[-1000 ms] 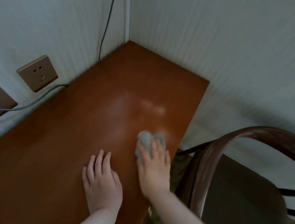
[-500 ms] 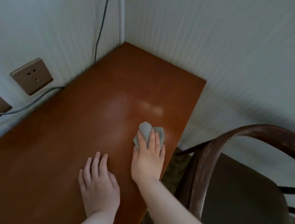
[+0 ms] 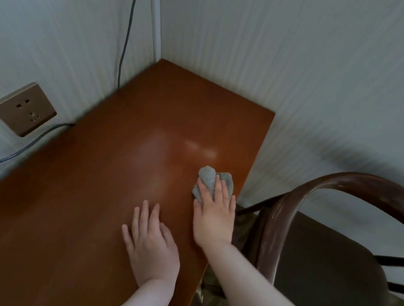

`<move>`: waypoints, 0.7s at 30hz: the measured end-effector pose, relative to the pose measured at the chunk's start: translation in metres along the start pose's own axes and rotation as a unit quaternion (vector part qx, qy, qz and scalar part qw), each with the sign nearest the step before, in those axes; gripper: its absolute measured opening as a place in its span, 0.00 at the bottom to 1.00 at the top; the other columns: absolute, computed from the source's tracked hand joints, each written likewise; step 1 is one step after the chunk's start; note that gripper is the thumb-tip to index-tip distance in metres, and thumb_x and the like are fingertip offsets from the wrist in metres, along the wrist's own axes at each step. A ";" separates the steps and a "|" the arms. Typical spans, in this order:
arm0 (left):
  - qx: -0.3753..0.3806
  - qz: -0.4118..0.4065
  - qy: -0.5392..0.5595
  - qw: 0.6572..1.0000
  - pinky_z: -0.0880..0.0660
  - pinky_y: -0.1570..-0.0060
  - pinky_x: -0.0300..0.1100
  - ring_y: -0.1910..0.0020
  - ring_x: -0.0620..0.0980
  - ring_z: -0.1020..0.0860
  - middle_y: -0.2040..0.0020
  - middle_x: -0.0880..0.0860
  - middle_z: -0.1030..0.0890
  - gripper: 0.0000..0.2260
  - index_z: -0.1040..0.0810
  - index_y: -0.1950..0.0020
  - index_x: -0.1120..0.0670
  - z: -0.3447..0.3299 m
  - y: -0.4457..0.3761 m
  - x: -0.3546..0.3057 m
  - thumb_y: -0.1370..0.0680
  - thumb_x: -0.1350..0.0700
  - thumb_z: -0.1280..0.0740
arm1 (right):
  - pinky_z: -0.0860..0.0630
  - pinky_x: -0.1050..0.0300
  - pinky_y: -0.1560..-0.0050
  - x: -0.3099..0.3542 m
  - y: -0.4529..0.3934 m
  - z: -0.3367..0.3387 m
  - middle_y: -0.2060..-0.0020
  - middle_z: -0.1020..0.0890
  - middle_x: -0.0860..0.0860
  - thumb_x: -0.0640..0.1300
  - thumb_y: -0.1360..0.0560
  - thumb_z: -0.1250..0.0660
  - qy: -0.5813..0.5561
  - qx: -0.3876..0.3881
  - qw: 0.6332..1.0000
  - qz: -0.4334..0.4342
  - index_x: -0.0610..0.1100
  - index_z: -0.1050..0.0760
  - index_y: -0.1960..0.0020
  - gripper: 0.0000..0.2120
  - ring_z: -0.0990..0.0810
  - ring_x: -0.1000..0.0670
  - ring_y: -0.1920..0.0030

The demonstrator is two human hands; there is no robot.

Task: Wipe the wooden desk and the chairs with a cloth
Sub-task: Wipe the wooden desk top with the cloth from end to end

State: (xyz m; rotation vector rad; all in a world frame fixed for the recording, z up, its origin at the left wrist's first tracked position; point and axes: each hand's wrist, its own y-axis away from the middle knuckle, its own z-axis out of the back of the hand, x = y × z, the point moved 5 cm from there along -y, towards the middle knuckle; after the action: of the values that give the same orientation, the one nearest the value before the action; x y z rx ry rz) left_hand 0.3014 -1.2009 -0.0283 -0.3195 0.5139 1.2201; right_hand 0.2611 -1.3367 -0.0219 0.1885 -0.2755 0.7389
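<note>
Cloth point(image 3: 211, 181) lay at centre right on the counter point(image 3: 91, 190), pressed under the right hand point(image 3: 214, 213), grip flat; left hand point(image 3: 151, 245) rested beside, fingers spread.

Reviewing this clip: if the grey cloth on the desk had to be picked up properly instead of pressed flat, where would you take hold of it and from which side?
Probably the bunched far end of the grey cloth, from above. It lies crumpled near the right edge of the wooden desk, with raised folds poking out beyond the fingers of the right hand, which presses it flat. Those folds offer something to pinch; its near part lies under the hand.
</note>
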 end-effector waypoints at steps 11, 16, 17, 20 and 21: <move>0.018 0.008 -0.084 0.996 0.54 0.25 0.52 0.23 0.48 0.47 0.23 0.47 0.38 0.21 0.36 0.24 0.49 -0.007 -0.002 -0.002 0.18 0.51 0.49 | 0.66 0.55 0.25 -0.053 -0.021 0.015 0.22 0.52 0.55 0.52 0.16 0.51 0.041 0.074 0.978 0.189 0.62 0.47 0.23 0.22 0.58 0.54 0.22; 0.026 0.015 -0.072 0.997 0.53 0.25 0.51 0.23 0.47 0.47 0.23 0.47 0.39 0.22 0.36 0.25 0.49 -0.009 -0.001 0.003 0.19 0.52 0.44 | 0.60 0.47 0.24 0.034 -0.024 -0.005 0.21 0.50 0.48 0.50 0.17 0.55 0.004 0.017 0.997 0.071 0.55 0.44 0.22 0.23 0.57 0.49 0.22; 0.028 0.014 -0.066 0.997 0.53 0.24 0.51 0.23 0.46 0.47 0.23 0.47 0.39 0.23 0.37 0.24 0.50 -0.009 -0.001 0.004 0.20 0.52 0.42 | 0.61 0.48 0.24 0.044 -0.004 -0.011 0.21 0.50 0.50 0.50 0.17 0.55 -0.002 0.055 0.988 0.145 0.56 0.44 0.22 0.23 0.57 0.50 0.22; 0.006 0.021 -0.035 0.999 0.50 0.25 0.51 0.24 0.46 0.44 0.25 0.47 0.35 0.21 0.33 0.27 0.53 -0.006 -0.001 0.006 0.19 0.54 0.47 | 0.66 0.53 0.25 0.020 0.037 -0.004 0.21 0.53 0.57 0.54 0.17 0.55 -0.026 0.163 0.939 0.301 0.63 0.49 0.23 0.23 0.62 0.57 0.23; 0.001 0.025 -0.035 0.999 0.50 0.25 0.51 0.24 0.46 0.43 0.25 0.47 0.35 0.20 0.32 0.27 0.52 -0.006 -0.002 0.005 0.18 0.54 0.49 | 0.66 0.53 0.25 0.001 0.037 0.001 0.21 0.54 0.57 0.55 0.17 0.54 -0.010 0.168 0.929 0.331 0.65 0.49 0.24 0.22 0.62 0.58 0.23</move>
State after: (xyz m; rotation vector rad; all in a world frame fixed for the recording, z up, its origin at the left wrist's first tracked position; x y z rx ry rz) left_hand 0.3030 -1.2008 -0.0357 -0.2624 0.4657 1.2743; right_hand 0.2364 -1.3099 -0.0179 0.4409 -0.2290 1.4583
